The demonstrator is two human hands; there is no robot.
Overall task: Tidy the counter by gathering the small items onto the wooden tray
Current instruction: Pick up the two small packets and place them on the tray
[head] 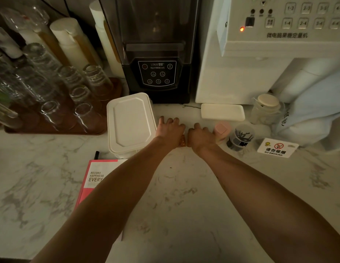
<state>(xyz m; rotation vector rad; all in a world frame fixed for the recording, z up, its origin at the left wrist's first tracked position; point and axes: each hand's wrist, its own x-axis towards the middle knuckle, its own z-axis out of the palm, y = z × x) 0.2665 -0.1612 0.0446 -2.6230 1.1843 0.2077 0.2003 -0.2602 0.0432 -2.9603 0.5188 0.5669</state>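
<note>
Both hands reach to the back of the marble counter [184, 196]. The left hand [170, 130] lies knuckles-up with fingers curled, beside the white lidded box [130, 122]; whether it grips anything I cannot tell. The right hand [201, 134] is curled against the pink container [221, 130], apparently grasping it. A small orange-brown item [183, 142] shows between the 2 wrists. The wooden tray [112, 88] sits well apart at the left, crowded with glasses [78, 95]. This looks like the pick-up step; next, lift the pink container clear of the cup of dark clips [240, 136] and find a free spot on the tray
</note>
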